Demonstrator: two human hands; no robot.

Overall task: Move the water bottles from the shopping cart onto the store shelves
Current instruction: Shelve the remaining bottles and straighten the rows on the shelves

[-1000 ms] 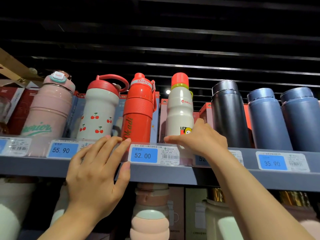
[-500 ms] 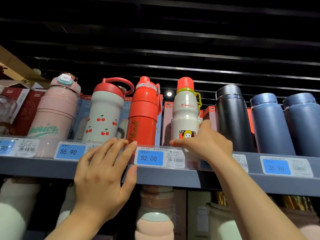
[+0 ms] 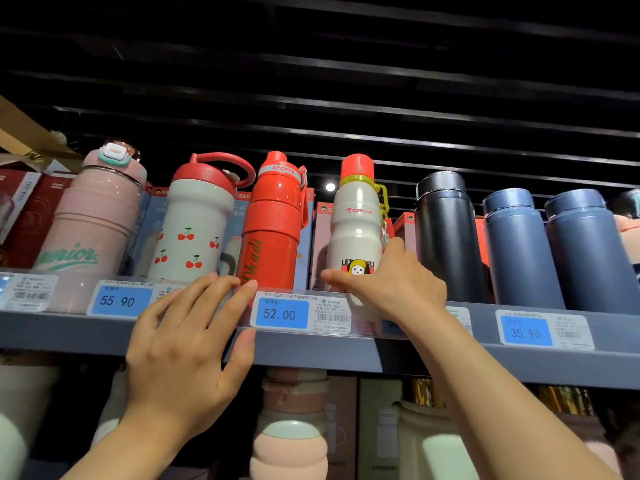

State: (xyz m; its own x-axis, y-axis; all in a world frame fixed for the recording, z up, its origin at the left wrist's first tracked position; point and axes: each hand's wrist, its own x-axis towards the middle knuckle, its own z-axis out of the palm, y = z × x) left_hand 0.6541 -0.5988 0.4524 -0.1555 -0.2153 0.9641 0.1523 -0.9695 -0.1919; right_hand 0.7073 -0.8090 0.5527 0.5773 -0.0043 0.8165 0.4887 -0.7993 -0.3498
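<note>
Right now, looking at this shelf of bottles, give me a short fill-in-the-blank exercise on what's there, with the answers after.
1. The right hand grips the base of the white bottle whose cap is ____.
2. The left hand rests with straight fingers on the shelf edge beside the price tag reading ____.
3. The cream bottle with the red lid is printed with ____.

Answers: red; 52.00; cherries
</note>
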